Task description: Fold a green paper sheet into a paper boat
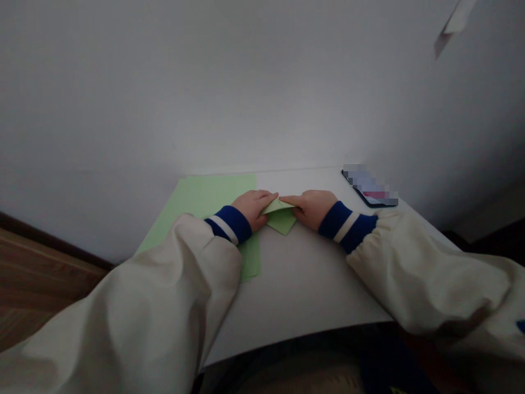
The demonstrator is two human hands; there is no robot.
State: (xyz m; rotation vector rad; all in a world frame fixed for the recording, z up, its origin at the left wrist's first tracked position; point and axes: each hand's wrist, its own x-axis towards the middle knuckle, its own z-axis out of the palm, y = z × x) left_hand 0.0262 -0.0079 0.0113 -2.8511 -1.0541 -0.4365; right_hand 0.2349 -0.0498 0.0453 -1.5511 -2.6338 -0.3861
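A small folded piece of light green paper lies on the white table near the wall. My left hand pinches its left side, fingers closed on the fold. From the other side my right hand presses and pinches the paper's upper edge, fingertips meeting those of the left hand. Both arms wear cream sleeves with blue and white cuffs.
A stack of light green sheets lies under my left forearm. A phone rests at the table's far right corner. The white wall stands just behind the table. Wooden floor shows at the left.
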